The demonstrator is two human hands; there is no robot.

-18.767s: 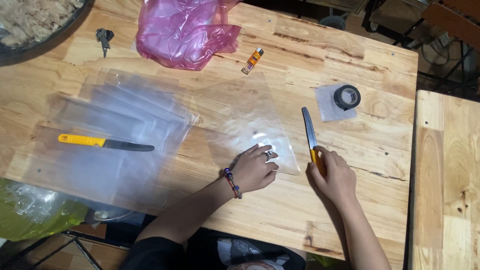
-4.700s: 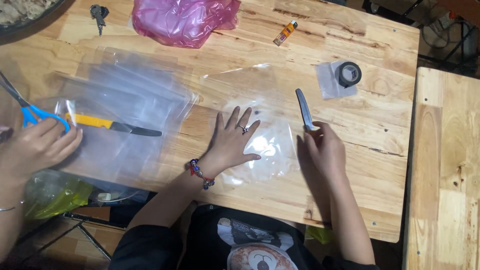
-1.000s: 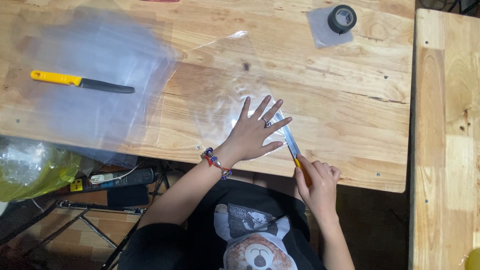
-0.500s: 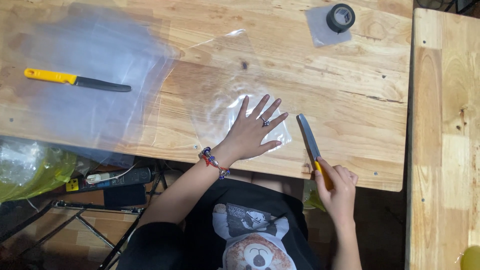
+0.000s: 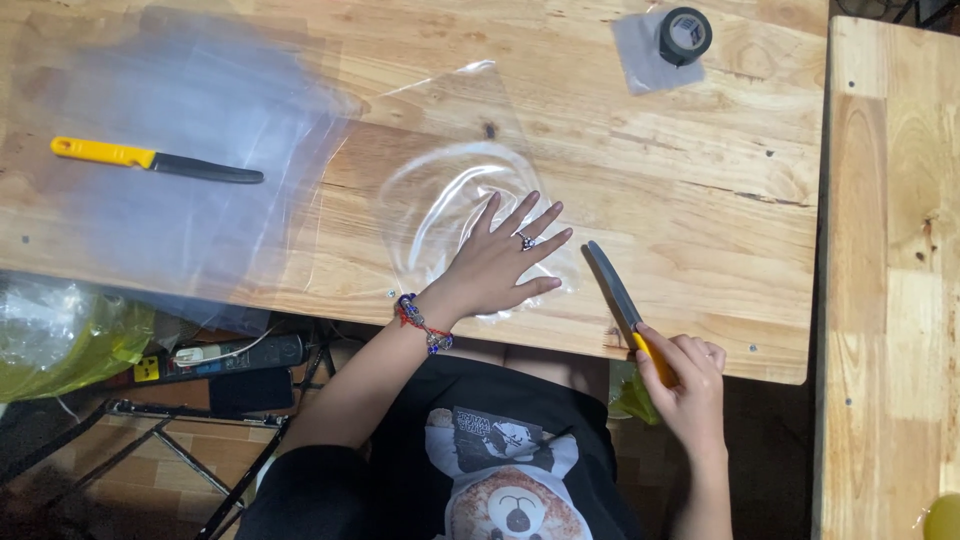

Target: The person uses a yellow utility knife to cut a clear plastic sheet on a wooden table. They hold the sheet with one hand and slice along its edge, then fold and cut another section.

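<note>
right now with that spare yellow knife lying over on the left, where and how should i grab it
Take the spare knife by its yellow handle, the end pointing toward the table's left edge, coming down from above on that side. It lies flat on the stack of clear plastic sheets with its dark blade pointing right, toward the left hand, so a grip from the left probably keeps fingers off the edge.

A stack of clear plastic bags (image 5: 190, 170) covers the bench's left end; one clear bag (image 5: 450, 190) lies mid-bench, possibly overlapping it.

knife (image 5: 155, 160): yellow handle, dark blade | tape roll (image 5: 685, 35): black | table (image 5: 700, 190): light wood grain | bracelet (image 5: 420, 322): red, blue beads
</note>
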